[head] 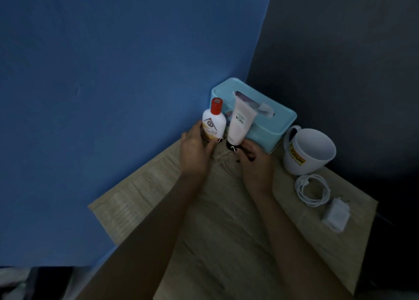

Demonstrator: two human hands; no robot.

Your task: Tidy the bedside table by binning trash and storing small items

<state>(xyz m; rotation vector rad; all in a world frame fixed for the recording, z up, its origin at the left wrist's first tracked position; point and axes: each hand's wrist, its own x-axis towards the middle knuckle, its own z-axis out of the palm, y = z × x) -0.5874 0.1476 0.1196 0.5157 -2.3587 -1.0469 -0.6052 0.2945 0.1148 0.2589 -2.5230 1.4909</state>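
Observation:
A white lotion bottle (214, 124) with a red cap stands upright at the back of the wooden bedside table (226, 231). My left hand (195, 152) is wrapped around its lower part. Just right of it a pale pink tube (239, 124) stands on its black cap, leaning against a light blue tissue box (272, 127). My right hand (255, 161) grips the tube at the black cap. Whether the tube's cap rests on the table I cannot tell.
A white mug (308, 151) with a yellow label stands right of the tissue box. A coiled white cable (313, 189) and a white charger plug (336, 216) lie near the table's right edge. A blue wall is on the left, a dark wall behind.

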